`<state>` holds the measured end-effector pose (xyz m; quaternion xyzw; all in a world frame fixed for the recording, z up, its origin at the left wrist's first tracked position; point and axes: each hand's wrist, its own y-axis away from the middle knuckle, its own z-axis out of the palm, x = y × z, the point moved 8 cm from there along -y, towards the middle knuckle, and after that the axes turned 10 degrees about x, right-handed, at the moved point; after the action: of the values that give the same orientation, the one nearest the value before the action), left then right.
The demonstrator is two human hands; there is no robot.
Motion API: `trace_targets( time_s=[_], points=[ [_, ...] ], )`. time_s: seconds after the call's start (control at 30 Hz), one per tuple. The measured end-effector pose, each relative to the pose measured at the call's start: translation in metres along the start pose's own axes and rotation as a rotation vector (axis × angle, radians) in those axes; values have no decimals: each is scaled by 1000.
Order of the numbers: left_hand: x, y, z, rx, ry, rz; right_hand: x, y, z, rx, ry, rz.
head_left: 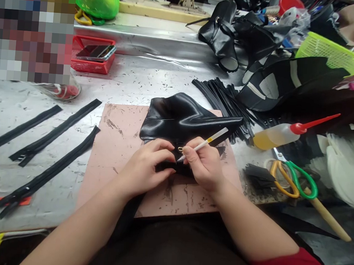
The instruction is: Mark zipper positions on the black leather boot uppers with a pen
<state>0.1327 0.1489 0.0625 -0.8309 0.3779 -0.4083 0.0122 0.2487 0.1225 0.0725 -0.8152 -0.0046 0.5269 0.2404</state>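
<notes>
A glossy black leather boot upper (pixel 178 116) lies in front of me on a pink board (pixel 102 143). My right hand (pixel 203 165) is closed around a slim white pen (pixel 210 139) with a yellow band. Its tip points down and left at the black leather just below a small gold buckle ring (pixel 180 149). Beside it, my left hand (pixel 149 167) has its fingers bent and its thumb below them, gripping the leather's near part. Whether the pen tip touches the leather I cannot tell.
Several black zippers (pixel 51 165) lie at left. A red basket (pixel 92 64) holds a phone. To the right are black strips (pixel 219 97), a bottle of yellow liquid (pixel 270 136) with a red nozzle, scissors (pixel 292 178), and finished-looking black boots (pixel 219 38) farther back.
</notes>
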Motion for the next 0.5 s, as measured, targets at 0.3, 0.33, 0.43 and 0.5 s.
trace_targets(
  time_s=[0.3, 0.33, 0.43, 0.5],
  points=[
    [18, 5, -2, 84, -174, 244, 9, -6, 8, -147, -65, 206],
    [19, 6, -2, 89, -184, 258, 11, -6, 9, -156, -90, 233],
    [20, 6, -2, 90, -190, 270, 16, -6, 11, -157, -205, 314],
    [18, 5, -2, 85, -172, 260, 19, -5, 11, -149, -293, 355]
  ],
)
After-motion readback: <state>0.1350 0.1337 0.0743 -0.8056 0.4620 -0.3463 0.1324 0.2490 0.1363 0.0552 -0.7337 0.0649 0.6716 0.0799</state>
